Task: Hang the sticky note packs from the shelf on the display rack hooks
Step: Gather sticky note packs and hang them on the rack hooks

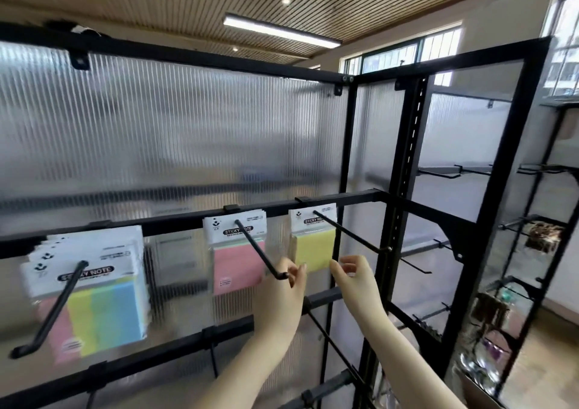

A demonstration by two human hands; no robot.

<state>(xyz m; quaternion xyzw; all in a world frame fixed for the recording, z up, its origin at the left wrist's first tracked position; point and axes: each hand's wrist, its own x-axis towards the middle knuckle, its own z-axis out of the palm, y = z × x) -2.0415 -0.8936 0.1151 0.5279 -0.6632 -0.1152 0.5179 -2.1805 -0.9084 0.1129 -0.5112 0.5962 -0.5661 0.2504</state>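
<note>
Now, left of the yellow sticky-note pack (315, 247) hanging on its black wire hook (351, 232), the left hand (282, 296) hovers, loosely curled and empty; right hand (355, 278) likewise. Best nudge the pack fully back, squarely.

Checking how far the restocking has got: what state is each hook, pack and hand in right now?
Left hook: loaded, several multicolour packs hanging.
Middle hook: pink packs hanging at the back.
Right hook: yellow pack hanging at the back.
Left hand: fingers by the middle hook's tip, holding no pack.
Right hand: open, empty, near the yellow pack.
</note>
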